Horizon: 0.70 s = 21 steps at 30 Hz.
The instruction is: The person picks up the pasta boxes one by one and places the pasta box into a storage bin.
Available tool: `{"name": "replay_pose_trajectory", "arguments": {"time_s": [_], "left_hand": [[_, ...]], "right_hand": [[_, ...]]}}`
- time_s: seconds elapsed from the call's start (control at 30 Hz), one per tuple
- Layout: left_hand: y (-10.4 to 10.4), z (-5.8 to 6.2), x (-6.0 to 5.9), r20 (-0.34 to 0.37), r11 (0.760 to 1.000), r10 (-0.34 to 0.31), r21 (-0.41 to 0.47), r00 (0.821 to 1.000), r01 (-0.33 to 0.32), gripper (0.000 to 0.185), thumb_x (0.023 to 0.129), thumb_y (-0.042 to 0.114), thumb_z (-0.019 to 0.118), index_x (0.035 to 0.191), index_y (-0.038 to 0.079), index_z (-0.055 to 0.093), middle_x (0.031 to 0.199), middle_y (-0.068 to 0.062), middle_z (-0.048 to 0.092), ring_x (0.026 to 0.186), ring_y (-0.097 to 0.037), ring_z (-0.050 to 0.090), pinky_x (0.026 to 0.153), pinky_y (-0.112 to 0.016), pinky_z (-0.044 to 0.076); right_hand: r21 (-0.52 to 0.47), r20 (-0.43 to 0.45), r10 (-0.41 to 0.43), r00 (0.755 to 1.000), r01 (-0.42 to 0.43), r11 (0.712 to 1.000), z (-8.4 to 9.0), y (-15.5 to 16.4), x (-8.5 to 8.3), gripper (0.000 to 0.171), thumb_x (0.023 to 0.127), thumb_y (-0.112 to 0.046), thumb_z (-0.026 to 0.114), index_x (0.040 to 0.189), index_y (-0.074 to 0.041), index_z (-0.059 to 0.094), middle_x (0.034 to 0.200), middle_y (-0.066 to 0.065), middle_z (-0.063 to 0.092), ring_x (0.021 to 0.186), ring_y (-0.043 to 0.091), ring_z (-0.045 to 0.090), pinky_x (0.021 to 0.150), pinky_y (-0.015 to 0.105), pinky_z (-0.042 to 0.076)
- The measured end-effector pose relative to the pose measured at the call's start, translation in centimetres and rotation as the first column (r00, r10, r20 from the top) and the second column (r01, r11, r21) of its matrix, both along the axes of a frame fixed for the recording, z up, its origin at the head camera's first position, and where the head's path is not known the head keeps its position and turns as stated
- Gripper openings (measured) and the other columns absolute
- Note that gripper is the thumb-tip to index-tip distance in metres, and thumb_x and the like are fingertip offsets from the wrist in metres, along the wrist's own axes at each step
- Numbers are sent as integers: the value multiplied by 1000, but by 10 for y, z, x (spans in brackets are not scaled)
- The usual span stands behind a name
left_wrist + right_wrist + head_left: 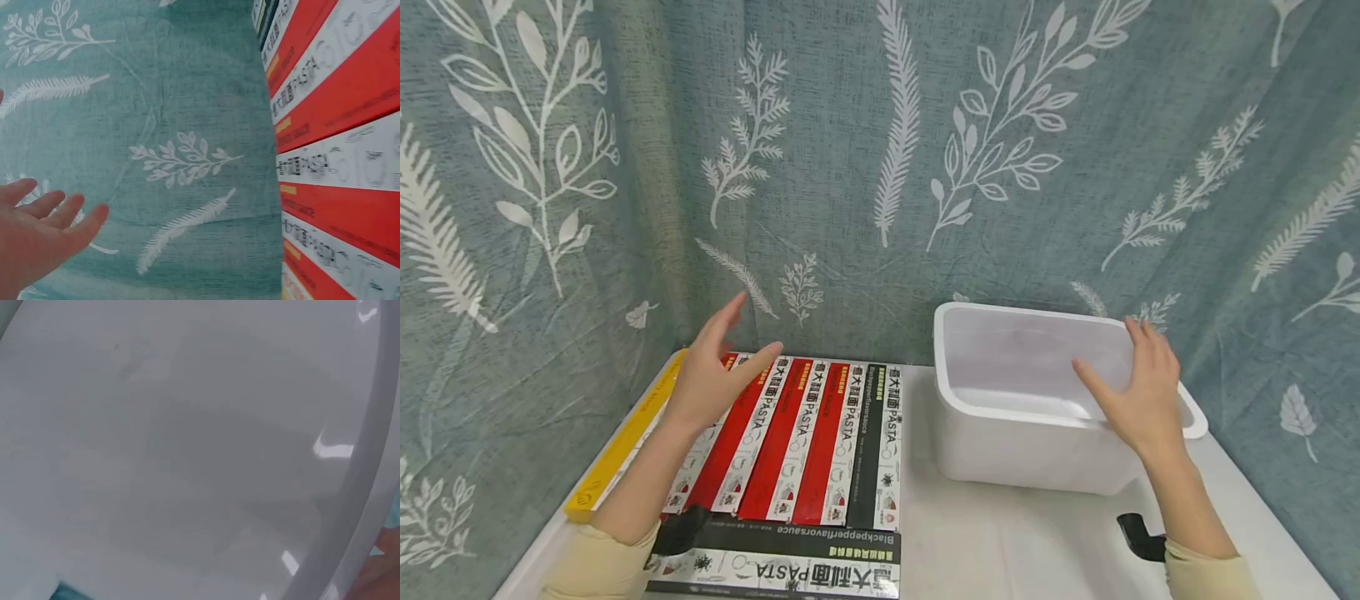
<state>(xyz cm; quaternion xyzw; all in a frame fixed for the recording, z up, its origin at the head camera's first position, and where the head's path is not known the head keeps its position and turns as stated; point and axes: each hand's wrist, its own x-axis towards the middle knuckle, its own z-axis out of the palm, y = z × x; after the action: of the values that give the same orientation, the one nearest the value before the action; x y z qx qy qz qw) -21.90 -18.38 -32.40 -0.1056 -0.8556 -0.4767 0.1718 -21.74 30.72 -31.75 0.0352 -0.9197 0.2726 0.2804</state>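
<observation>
My left hand [718, 371] is raised over the pasta boxes, thumb and fingers spread apart, holding nothing. Below it, several red-and-white pasta boxes [778, 442] lie side by side in a row. A black-and-white pasta box [861, 450] closes the row on the right, and another black-and-white pasta box [775, 558] lies crosswise in front. In the left wrist view the fingers [59, 212] are extended before the curtain. My right hand [1142, 392] hovers at the right part of a white plastic bin [1030, 454], overlapping its rim in the head view, with thumb and fingers apart.
A yellow box [625, 442] lies along the left side of the row. Everything rests on a white tabletop [955, 533]. A green-blue curtain [835, 167] with white leaf prints hangs behind and at both sides, close to the boxes and bin.
</observation>
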Motion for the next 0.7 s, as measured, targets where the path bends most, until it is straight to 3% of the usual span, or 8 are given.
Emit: {"name": "replay_pose_trajectory", "arguments": {"time_s": [0.1,0.23,0.33,0.47,0.57,0.7], "left_hand": [[-7,-6,4,23,994,-52,96,998,49,76,95,35,64,156,21,22,157,-7,28,140,-31,31,107,-56,32],[-16,-12,11,86,982,-96,169,992,81,68,98,30,60,155,15,27,155,-9,33,138,-28,34,106,-52,35],[-23,-19,18,131,977,-111,196,985,84,62,99,30,57,153,11,32,152,-9,36,133,-20,40,102,-35,42],[-34,-35,24,171,963,-121,260,978,73,54,99,28,57,147,9,41,143,-1,45,118,-1,49,87,-14,45],[-44,-44,31,242,959,-120,280,963,48,52,98,31,58,145,13,46,138,6,47,111,5,50,85,-15,46],[-57,-52,42,345,964,-121,263,931,28,52,98,39,57,145,23,46,137,10,44,111,2,47,85,-23,49]], "right_hand": [[-9,-27,-6,1000,6,1000,-2,10,-1,84,90,-41,66,152,-2,26,153,29,23,140,50,15,109,67,9],[14,-41,-18,999,18,1000,-4,26,-4,78,90,-39,66,149,0,33,148,33,29,136,53,22,111,64,7],[26,-22,-37,999,38,999,-5,36,-5,76,90,-40,65,147,2,35,146,35,30,135,55,22,110,65,8],[45,18,-61,998,60,997,-4,49,-6,77,91,-40,64,147,4,35,145,36,29,134,56,22,109,67,9],[68,54,-67,996,63,996,-3,59,-7,76,91,-39,63,146,6,35,144,38,30,132,58,23,107,68,10],[94,138,-79,987,66,993,-2,70,-10,76,92,-41,61,146,6,34,142,39,29,128,62,23,99,74,18]]}}
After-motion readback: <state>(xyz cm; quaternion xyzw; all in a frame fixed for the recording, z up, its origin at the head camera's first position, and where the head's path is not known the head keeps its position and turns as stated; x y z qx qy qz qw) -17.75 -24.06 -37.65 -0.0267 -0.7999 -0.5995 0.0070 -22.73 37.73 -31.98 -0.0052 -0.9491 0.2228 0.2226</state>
